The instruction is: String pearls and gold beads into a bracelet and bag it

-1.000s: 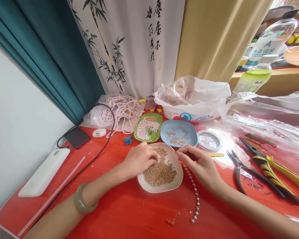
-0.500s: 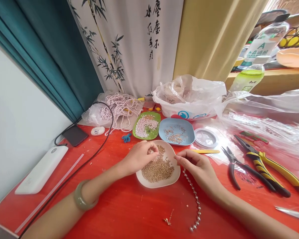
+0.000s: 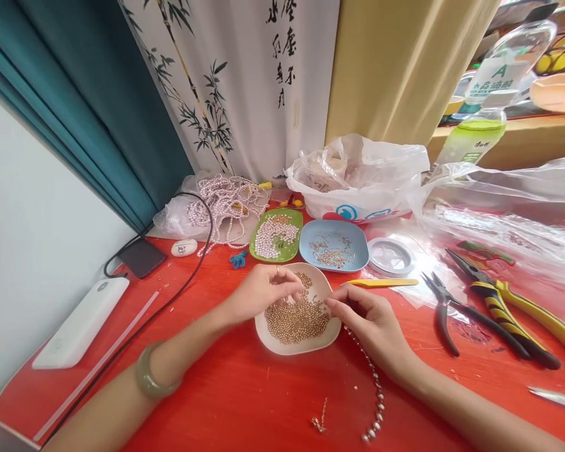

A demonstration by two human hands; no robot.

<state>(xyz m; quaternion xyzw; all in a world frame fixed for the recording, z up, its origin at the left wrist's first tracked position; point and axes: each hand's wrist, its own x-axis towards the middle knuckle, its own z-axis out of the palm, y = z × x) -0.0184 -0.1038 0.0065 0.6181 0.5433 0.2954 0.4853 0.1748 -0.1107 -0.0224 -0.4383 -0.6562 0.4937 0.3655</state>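
The bead strand [image 3: 380, 407] is trailing from the right hand [image 3: 379, 317] toward the near edge of the tabletop [image 3: 226, 389]. This hand is pinching the strand's upper end, thumb against forefinger, beside the white plate [image 3: 322, 286]. The left hand [image 3: 258, 294] is hovering over the plate's gold beads [image 3: 296, 325], its fingertips close; whether they are gripping something, I cannot tell. Pliers [image 3: 492, 289] are lying toward the tabletop's right edge.
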